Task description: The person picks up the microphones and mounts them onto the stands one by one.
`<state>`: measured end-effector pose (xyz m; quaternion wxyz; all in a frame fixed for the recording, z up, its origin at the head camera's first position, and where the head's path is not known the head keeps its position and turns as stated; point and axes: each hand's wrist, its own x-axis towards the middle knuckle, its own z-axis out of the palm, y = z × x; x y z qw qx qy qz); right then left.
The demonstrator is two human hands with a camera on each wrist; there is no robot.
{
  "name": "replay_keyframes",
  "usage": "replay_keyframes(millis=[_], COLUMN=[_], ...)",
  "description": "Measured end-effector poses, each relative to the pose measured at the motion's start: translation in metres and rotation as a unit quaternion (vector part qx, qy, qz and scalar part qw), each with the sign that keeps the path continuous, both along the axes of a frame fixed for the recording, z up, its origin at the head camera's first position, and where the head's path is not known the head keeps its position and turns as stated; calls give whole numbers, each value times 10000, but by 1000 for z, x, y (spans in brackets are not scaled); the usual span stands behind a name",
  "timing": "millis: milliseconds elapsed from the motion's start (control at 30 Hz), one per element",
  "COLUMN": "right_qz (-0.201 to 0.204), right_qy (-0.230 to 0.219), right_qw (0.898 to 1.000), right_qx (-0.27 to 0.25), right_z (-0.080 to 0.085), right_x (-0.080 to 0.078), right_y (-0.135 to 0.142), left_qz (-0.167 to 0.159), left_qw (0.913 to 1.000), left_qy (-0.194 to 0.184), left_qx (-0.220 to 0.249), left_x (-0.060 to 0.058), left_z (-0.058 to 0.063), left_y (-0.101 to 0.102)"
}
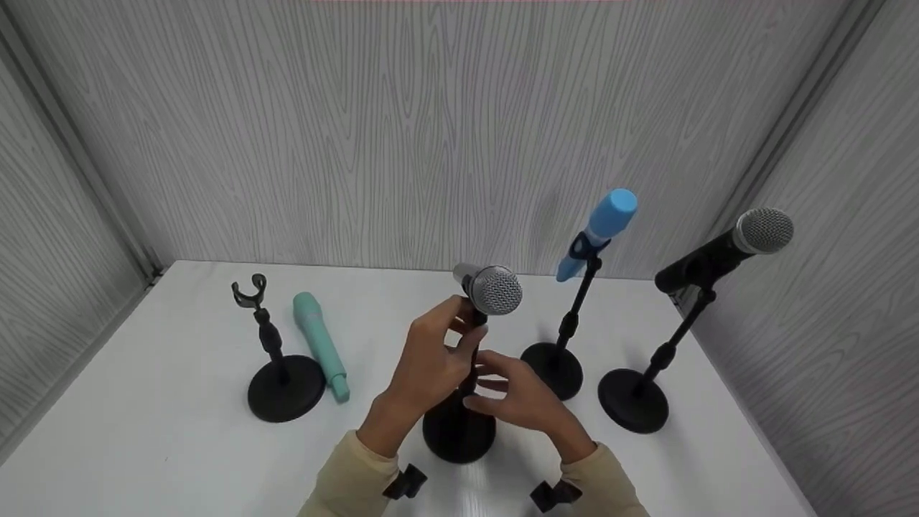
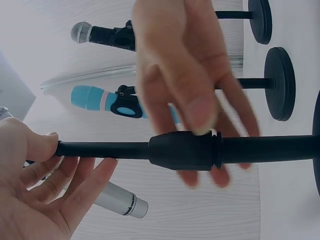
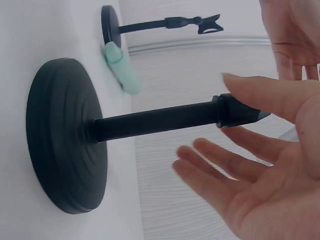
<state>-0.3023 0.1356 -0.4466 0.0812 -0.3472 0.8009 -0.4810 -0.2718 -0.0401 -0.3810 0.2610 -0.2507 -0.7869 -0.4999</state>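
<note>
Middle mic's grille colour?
Silver-grey mesh on the middle mic's grille; the head view shows it best.

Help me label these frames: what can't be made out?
Left wrist: most of the base of the middle stand, cut off by the right edge.
Left wrist: tail of black microphone, behind the right hand.
Left wrist: middle of silver microphone, behind the left hand.
Right wrist: middle stand's top, behind the right hand.

To my eye, the silver microphone [image 1: 490,287] has a rough metal mesh head and a smooth metallic barrel. Its stand [image 3: 157,122] looks smooth and matt. The teal microphone [image 1: 321,345] and blue microphone [image 1: 611,216] seem smooth plastic. The tabletop [image 1: 179,431] has a faint gloss, the wall panel [image 1: 373,136] wood-look grain; the sleeves [image 1: 355,470] are matt cloth.
</note>
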Motion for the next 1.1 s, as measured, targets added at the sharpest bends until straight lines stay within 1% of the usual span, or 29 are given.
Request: replay_keyframes(millis=[133, 333, 400, 533, 733, 800, 900, 1100], right_qz=[-31, 118, 70, -169, -468, -569, -762, -1109], right_qy=[270, 356, 427, 588, 836, 904, 1010, 1265], right_qw=[9991, 9976, 9973, 9969, 9943, 9929, 9898, 9807], right_qx=[-317, -586, -588, -495, -476, -521, -657, -996], right_z=[2, 0, 0, 3, 22, 26, 26, 21], right_x=[4, 6, 5, 6, 20, 23, 24, 24], right_y=[-2, -5, -5, -7, -11, -11, -12, -17], left_qz=[37, 62, 49, 13, 8, 4, -21, -24], left_qw=[10000, 10000, 10000, 9999, 10000, 10000, 9999, 9999], left_qy=[35, 65, 79, 104, 52, 60, 88, 87], left_qx=[2, -15, -14, 5, 36, 44, 46, 56], left_x=[0, 0, -1, -1, 0, 0, 0, 0], left_z=[0, -3, -3, -2, 0, 0, 1, 0], left_y=[0, 0, -1, -1, 0, 0, 1, 1])
